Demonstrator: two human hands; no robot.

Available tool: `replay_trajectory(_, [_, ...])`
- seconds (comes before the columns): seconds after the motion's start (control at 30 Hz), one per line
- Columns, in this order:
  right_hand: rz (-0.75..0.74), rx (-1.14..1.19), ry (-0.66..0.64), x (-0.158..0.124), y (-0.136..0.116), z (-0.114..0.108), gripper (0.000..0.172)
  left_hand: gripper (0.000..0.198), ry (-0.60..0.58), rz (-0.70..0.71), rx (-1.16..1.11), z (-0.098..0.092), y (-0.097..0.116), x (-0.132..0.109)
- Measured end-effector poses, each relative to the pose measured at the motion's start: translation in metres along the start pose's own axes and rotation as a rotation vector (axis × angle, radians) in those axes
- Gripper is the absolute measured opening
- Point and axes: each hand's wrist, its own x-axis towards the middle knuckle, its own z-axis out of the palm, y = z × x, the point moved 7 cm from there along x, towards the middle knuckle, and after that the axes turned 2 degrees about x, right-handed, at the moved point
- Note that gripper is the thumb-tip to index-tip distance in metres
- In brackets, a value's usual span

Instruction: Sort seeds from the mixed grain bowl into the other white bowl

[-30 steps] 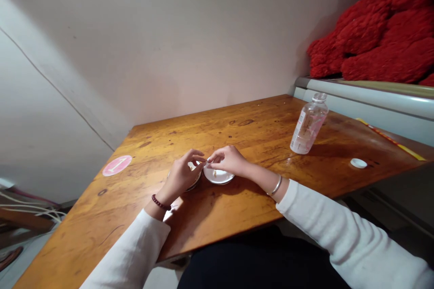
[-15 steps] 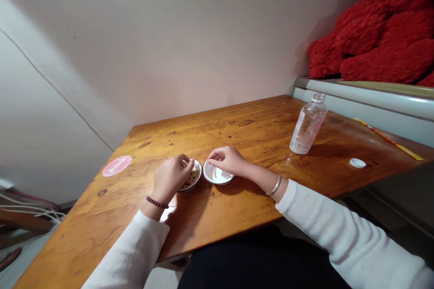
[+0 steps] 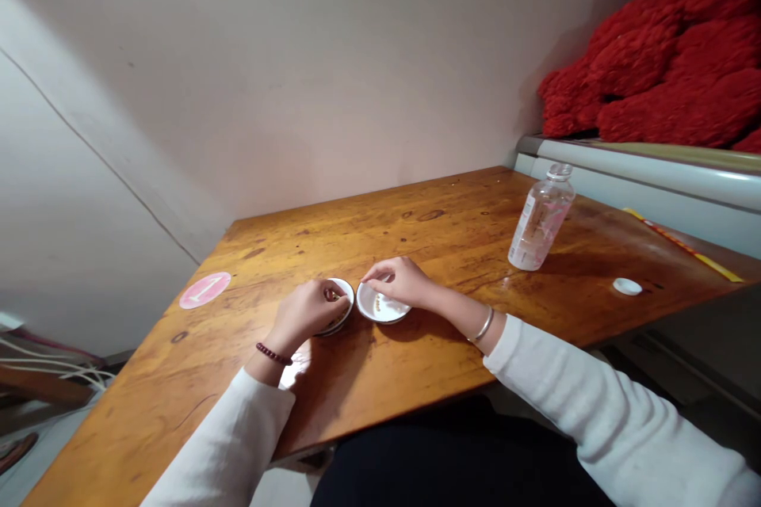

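Left hand (image 3: pixel 304 310) curled over small white dish (image 3: pixel 350 297) of dark grainy mix (image 3: pixel 340 320), any grip hidden; right hand (image 3: pixel 399 281) held loosely open above white saucer (image 3: pixel 392 313) with golden grains (image 3: pixel 376 303), nothing seen grasped. Both on wooden surface (image 3: pixel 250 380). Dishes judged light, fragile, best taken by rim; grains by fingertip pinch.

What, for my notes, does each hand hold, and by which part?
The left hand is curled into the left white dish, its fingers hiding any hold, so I cannot tell. The right hand hovers over the right white dish, nothing visibly held.
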Motion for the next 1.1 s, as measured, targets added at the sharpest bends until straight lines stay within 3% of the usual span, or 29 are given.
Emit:
replay_trajectory(0.2, [-0.010,0.024,-0.016,0.000,-0.001,0.001,0.018,0.030,0.004,0.062,-0.027,0.003,-0.002,0.002])
replay_trajectory(0.63, [-0.002,0.009,-0.018,0.000,0.000,0.001,0.016,0.025,0.025,0.054,0.080,0.007,-0.004,0.002])
replay_trajectory(0.83, [-0.002,0.084,-0.016,0.001,-0.001,-0.001,0.018,0.022,0.103,0.014,-0.028,-0.001,-0.004,0.004])
replay_trajectory(1.1, [0.034,0.128,-0.044,0.000,0.004,0.005,0.018,0.014,0.176,0.072,-0.157,-0.006,0.000,0.005])
